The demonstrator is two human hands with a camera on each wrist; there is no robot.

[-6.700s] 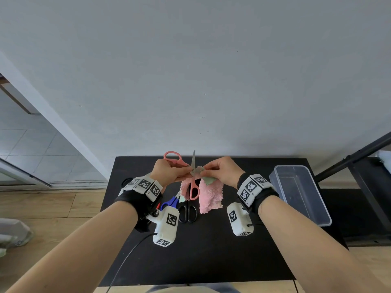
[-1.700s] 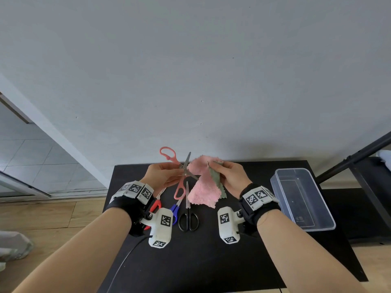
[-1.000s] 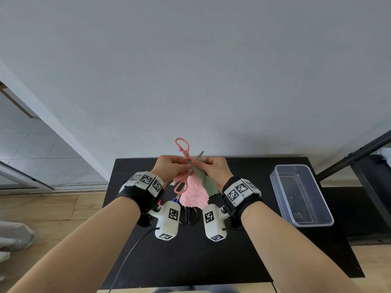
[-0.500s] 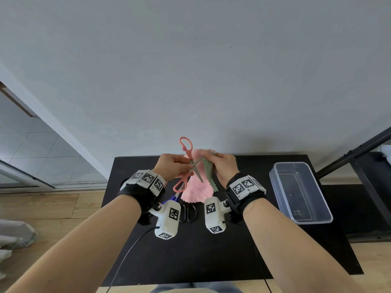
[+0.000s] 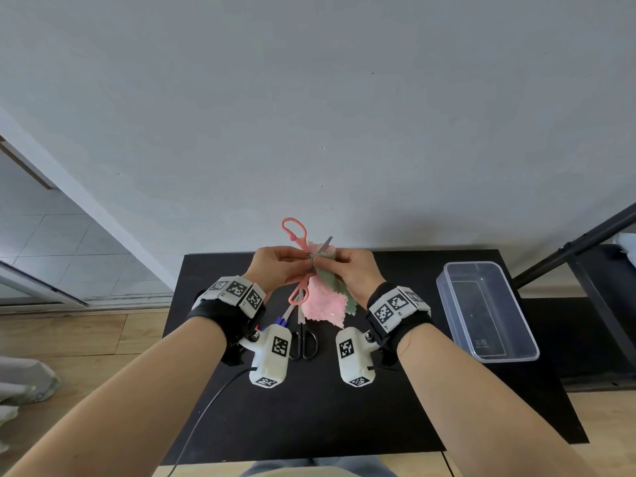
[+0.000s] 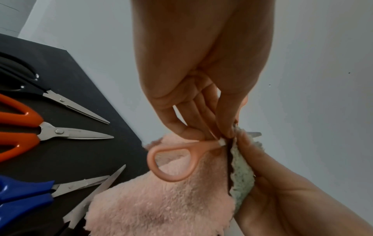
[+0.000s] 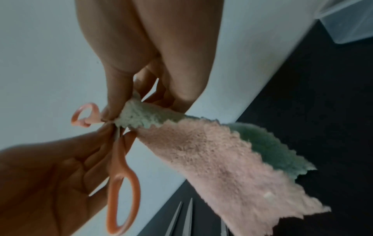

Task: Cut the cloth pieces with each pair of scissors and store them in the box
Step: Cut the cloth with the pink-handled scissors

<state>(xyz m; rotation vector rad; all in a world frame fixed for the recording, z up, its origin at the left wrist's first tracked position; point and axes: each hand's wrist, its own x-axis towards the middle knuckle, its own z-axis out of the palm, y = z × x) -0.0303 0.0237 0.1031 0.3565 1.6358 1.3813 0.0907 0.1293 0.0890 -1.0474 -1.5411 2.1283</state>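
Tabletop (image 5: 309,425): black, set against a grey wall; carries the box, the spare scissors and the lower edge of the hanging cloth.
Box (image 5: 516,325): clear plastic, lidless, on the right side of the tabletop, well apart from the hands. Nothing shows inside it; only a label on its base.
Pink cloth (image 5: 325,304): held up above mid-tabletop, hanging down from the fingers, ragged lower edge; top end rises behind the fingers. Long axis roughly vertical.
Green cloth (image 5: 332,282): narrower strip lying against the pink cloth on its right side, also hanging down; upper end pinched between the hands.
Pink scissors (image 5: 298,266): lifted off the tabletop, long axis steep, tilted. One handle loop points up and left above the hands, the other down toward the tabletop; one blade tip sticks out up and right above the cloth. Pivot hidden by fingers.
Left hand (image 5: 275,270): fingers curled, pinching the pink scissors near the pivot.
Right hand (image 5: 358,273): thumb and fingers pinching the top of the green cloth, just beside the left fingertips.
Spare scissors: black scissors (image 5: 303,342), blue scissors (image 6: 24,196) and orange scissors (image 6: 30,132) lie flat on the tabletop, under and left of the cloth, blades pointing away from the person. In the head view, wrist cameras cover most of them.
Hard to make out: whether the blades actually bite the cloth.
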